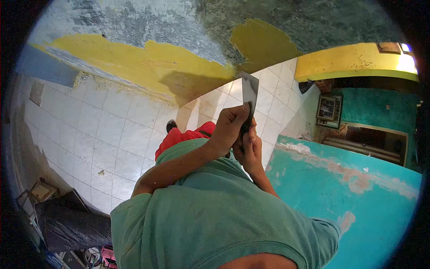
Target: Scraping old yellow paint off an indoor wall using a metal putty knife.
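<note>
A putty knife [250,88] points upward, its flat metal blade standing clear of the fingers. My left hand [229,126] grips it from the left, with the thumb lying along the base of the blade. Lower down, my right hand [250,148] is closed round the dark handle, which the fingers mostly hide. The blade's end lies in the picture beside the lower corner of a wall with yellow paint [144,65] and bare grey patches [161,20]. Whether the blade touches that wall, I cannot tell.
White floor tiles [111,131] spread below. A turquoise wall [322,188] with patched plaster stands at right, and framed pictures [329,109] lean beyond it. At lower left are a dark cloth-covered object [70,222] and clutter. A shoe [171,125] shows near the yellow wall.
</note>
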Demonstrator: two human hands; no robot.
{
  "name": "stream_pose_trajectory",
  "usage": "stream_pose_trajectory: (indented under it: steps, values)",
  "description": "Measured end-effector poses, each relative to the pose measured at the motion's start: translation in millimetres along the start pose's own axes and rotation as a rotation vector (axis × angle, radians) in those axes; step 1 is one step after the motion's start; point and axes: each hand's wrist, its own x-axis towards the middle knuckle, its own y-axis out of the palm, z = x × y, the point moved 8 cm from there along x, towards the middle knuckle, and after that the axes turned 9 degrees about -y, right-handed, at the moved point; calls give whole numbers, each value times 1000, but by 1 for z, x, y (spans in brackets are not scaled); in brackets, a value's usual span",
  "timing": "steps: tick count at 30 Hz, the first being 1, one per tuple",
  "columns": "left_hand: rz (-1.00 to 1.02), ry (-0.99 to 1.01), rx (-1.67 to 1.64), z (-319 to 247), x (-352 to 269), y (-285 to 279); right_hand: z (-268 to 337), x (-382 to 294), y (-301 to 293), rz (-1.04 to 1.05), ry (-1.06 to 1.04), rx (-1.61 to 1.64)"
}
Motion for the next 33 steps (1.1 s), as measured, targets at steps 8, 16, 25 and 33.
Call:
stream_pose_trajectory:
  steps: [8, 16, 25, 33]
  values:
    - [-47, 25, -4, -12, -5, 2, 7, 1, 10, 53, 22, 90]
    - [-98, 11, -126, -28, -20, 1, 16, -3, 35, 108, 21, -9]
    - [-30, 75, -101, -11, -6, 29, 29, -7, 1, -26, -49, 39]
    - [-73, 12, -109, -7, -6, 22, 28, -13, 3, -40, 19, -35]
